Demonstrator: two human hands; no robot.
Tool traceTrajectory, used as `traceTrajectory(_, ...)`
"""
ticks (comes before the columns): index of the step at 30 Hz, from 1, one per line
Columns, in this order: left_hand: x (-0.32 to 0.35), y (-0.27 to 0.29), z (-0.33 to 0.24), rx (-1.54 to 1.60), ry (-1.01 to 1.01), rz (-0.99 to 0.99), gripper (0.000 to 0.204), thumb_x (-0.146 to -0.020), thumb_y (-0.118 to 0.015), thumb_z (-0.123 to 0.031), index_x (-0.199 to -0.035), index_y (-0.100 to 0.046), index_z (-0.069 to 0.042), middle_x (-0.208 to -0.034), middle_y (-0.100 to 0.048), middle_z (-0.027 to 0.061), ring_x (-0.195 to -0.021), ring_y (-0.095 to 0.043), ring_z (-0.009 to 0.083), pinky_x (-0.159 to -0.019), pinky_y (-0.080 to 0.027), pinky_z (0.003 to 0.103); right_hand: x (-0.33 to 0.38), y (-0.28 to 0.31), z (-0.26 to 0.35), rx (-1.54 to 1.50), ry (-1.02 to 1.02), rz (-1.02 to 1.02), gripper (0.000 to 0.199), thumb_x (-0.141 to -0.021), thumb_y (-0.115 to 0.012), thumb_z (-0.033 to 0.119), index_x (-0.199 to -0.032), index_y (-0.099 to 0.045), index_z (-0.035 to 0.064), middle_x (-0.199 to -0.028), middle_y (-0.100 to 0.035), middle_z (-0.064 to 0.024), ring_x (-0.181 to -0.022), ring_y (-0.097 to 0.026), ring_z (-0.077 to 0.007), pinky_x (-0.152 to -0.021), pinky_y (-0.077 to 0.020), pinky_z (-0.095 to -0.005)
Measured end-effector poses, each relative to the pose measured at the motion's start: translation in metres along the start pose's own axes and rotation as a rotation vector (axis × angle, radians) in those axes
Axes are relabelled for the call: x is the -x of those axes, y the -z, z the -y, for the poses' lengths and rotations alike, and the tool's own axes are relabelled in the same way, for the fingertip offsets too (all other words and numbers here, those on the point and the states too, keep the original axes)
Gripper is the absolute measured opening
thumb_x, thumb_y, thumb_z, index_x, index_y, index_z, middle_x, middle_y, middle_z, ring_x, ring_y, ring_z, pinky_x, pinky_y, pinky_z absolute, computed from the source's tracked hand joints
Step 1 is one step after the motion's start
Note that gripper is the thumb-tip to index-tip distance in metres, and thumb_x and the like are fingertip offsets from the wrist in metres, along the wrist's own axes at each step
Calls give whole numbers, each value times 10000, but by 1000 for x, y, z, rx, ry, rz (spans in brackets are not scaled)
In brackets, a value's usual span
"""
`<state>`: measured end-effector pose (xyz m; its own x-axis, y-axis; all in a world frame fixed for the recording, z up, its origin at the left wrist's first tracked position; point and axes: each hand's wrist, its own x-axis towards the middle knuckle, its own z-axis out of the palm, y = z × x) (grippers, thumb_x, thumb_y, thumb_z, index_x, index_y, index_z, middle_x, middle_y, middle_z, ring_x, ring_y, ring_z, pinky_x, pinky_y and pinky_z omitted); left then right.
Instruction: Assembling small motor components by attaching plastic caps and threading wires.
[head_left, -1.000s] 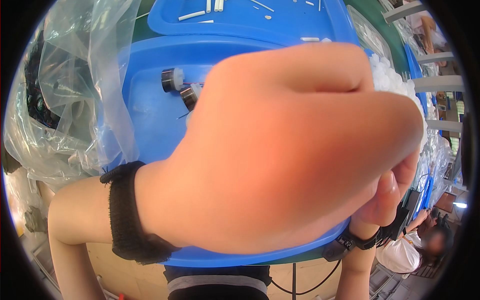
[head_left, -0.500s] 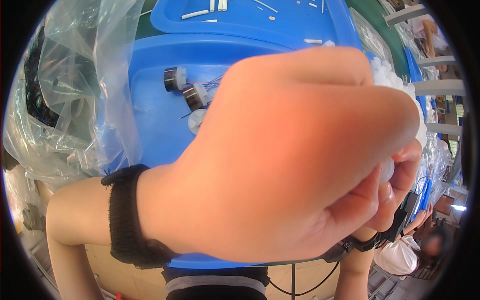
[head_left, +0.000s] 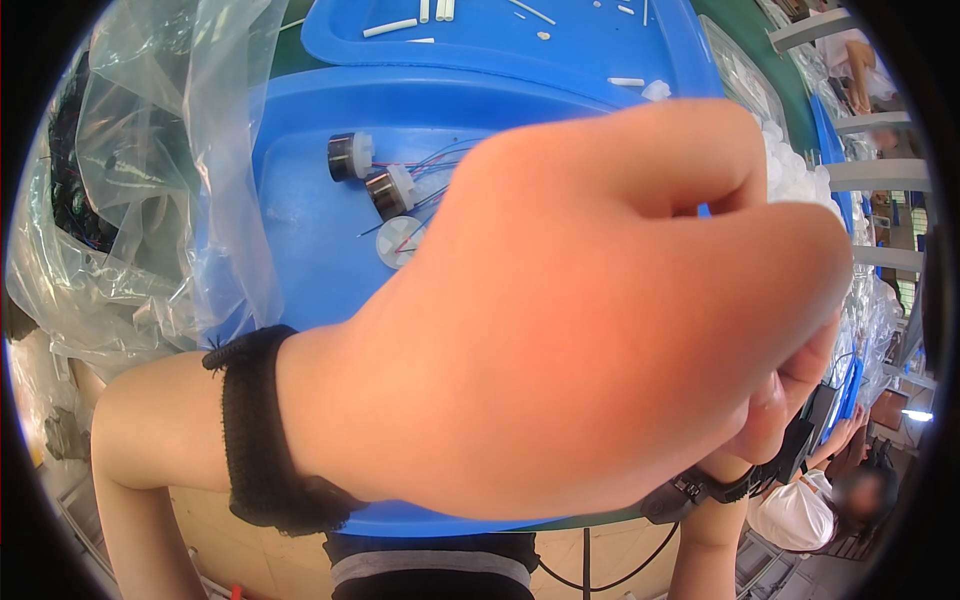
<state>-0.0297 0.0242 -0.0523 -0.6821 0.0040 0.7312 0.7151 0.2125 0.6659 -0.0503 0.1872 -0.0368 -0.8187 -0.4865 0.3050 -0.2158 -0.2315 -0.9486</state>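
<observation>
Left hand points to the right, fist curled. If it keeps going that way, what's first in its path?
Probably the right hand, whose fingers already meet the left hand at its knuckles, close under the camera. Depth is unclear.

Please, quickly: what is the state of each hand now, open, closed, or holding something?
Left hand: curled into a closed grip, very near the camera; whether it holds anything cannot be told.
Right hand: mostly hidden behind the left; state cannot be told.

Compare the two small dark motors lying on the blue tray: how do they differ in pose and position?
The upper motor lies roughly level, its white cap pointing right; the lower motor lies tilted, its white cap pointing up and to the right. The upper one lies farther from the left hand; the lower one lies closer to it. Both are dark cylinders with white caps and thin coloured wires, resting on the blue tray.
</observation>
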Motion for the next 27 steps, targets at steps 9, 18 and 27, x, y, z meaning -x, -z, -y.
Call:
traceTrajectory(9, -2, -1, -1, -8, -8, 3, 137, -679, -584, 86, -795, -564, 16, -746, -547, 74, -608, -509, 123, -502, -389, 203, 1, -12, 2, -18, 22, -144, 353, -642, -585, 3, -954, -424, -29, -950, -548, -218, -852, -544, -195, -776, -416, -282)
traceTrajectory(18, 1, -1, 0, -33, -11, 6, 135, -674, -587, 85, -788, -566, 15, -739, -548, 74, -603, -509, 124, -499, -388, 204, -1, -2, -11, -127, 116, 28, 352, -643, -551, -42, -967, -415, -46, -942, -538, -254, -832, -558, -221, -754, -435, -283)
traceTrajectory(27, 0, -1, 0, -47, -30, 3, 132, -670, -590, 84, -781, -567, 15, -732, -549, 74, -599, -509, 126, -496, -388, 204, -6, 3, -8, -73, 113, 101, 357, -639, -551, -56, -967, -409, -56, -950, -529, -283, -833, -568, -243, -751, -443, -287)
